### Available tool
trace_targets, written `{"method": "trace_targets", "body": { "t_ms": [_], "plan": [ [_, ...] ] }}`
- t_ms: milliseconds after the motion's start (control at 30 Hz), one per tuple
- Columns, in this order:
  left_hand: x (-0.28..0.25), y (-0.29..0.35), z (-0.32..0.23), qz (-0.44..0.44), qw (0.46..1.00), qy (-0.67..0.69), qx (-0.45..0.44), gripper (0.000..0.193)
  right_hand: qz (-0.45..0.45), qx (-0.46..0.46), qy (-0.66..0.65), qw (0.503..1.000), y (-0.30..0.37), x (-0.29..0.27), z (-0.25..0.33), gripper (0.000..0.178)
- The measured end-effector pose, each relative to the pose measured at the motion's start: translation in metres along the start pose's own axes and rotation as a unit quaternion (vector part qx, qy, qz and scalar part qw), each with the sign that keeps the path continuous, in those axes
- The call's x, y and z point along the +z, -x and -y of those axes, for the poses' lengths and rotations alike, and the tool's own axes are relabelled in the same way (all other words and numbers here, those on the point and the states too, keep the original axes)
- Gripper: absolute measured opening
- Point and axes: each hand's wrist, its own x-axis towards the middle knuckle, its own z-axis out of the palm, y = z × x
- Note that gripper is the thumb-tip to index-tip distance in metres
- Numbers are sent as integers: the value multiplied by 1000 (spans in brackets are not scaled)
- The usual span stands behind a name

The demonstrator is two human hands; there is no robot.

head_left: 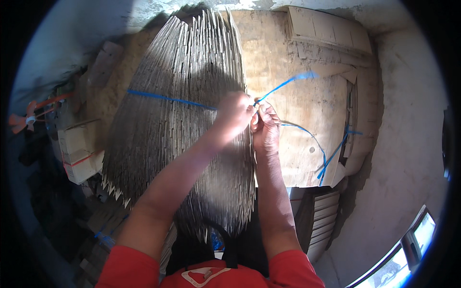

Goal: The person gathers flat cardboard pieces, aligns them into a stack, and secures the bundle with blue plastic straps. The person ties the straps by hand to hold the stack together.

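A large bundle of grey-brown flat cardboard sheets [185, 139], packed on edge, stands in front of me. Around its middle runs a strip of blue plastic twine [168, 98]. At the bundle's right edge my left hand [233, 115] is closed with its fingers pinching the twine. Close against it, my right hand [266, 126] pinches the same twine with thumb and fingers. One loose tail points up and right from the fingers; another length curves right across the board. The exact crossing between the fingertips is partly hidden.
Under the bundle lies a wooden board [297, 158]. Cardboard pieces [331, 31] are stacked at its far right, more sheets [353, 120] along the right. An orange-bladed fan [30, 117] and a carton [79, 149] are at left. Slatted sheets [322, 216] stand below the board.
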Motion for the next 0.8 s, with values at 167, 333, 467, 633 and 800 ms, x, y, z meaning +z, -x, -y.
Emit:
{"method": "trace_targets", "body": {
  "t_ms": [167, 333, 467, 633, 800],
  "plan": [
    [-13, -16, 4, 42, 995, 65, -68, 10, 68, -146, 237, 958, 2, -25, 3, 36],
    [-19, -27, -11, 102, 964, 91, -229, 6, 114, -242, 490, 830, 2, -10, 15, 44],
    [-11, -22, 11, 79, 961, 174, -199, 6, 157, -146, 486, 847, 5, 9, 27, 44],
    [-16, -28, 9, 115, 929, 208, -285, 4, 144, -98, 513, 840, -1, 15, 34, 37],
    [-26, -31, -4, 149, 940, 166, -256, 8, 200, -77, 559, 801, -17, 10, 47, 21]
  ]
}}
